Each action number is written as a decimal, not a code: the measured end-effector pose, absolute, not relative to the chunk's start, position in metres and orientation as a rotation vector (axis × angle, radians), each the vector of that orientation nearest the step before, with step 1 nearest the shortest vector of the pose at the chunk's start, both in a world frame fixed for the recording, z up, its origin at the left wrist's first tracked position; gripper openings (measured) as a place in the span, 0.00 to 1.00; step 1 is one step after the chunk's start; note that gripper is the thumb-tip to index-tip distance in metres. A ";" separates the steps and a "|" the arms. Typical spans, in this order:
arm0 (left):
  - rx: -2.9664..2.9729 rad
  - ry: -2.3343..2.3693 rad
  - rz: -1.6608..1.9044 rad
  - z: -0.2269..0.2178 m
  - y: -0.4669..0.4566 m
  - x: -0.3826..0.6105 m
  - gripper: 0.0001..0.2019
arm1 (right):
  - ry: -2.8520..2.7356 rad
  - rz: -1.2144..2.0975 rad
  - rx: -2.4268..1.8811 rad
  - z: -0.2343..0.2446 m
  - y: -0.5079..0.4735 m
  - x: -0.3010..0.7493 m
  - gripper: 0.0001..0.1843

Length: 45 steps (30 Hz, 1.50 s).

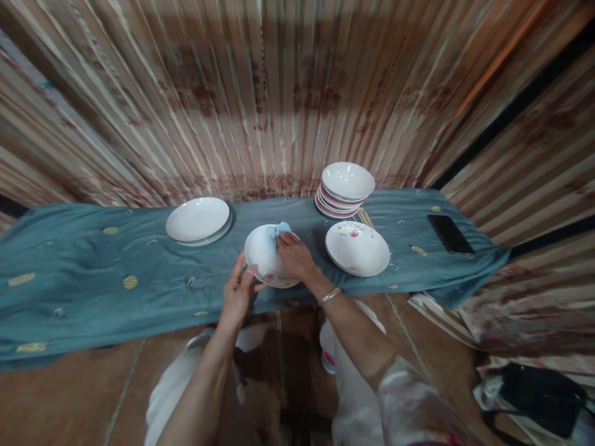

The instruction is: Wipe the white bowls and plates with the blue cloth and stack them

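My left hand [238, 292] grips the near edge of a white ceramic bowl [261, 255] with a floral pattern, tilting it up off the table. My right hand [295, 256] rests inside the bowl, pressing a light blue cloth [282, 230] against its inner surface. A white plate with red flowers [357, 249] lies just right of my right hand, not touching it. Left of the bowl sits a short stack of white plates [198, 219]. Behind sits a taller stack of bowls [348, 186].
A teal cloth with yellow spots [93, 279] covers the long table. A black smartphone [450, 234] lies face up at the right, and a few wooden sticks [365, 217] sit beside the taller stack. Corrugated rusty metal sheets [260, 93] form the back wall. A dark bag [539, 397] lies on the floor at lower right.
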<state>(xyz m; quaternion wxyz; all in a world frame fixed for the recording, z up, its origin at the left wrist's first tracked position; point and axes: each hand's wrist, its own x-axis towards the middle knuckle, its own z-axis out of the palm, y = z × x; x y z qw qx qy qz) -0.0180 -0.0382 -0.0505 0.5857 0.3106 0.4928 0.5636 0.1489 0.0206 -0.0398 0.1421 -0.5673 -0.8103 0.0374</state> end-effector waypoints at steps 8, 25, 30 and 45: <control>0.730 1.145 1.282 -0.050 -0.037 -0.019 0.41 | -2.526 0.189 -1.803 -0.029 -0.005 0.171 0.17; 0.774 1.178 1.272 -0.042 -0.032 -0.019 0.37 | -2.404 0.759 -1.272 -0.020 -0.030 0.171 0.10; 0.783 1.197 1.264 -0.045 -0.031 -0.020 0.38 | -2.064 0.930 -1.153 -0.025 -0.032 0.149 0.21; 0.803 1.156 1.258 -0.048 -0.035 -0.021 0.38 | -2.086 0.354 -1.211 -0.031 0.001 0.117 0.23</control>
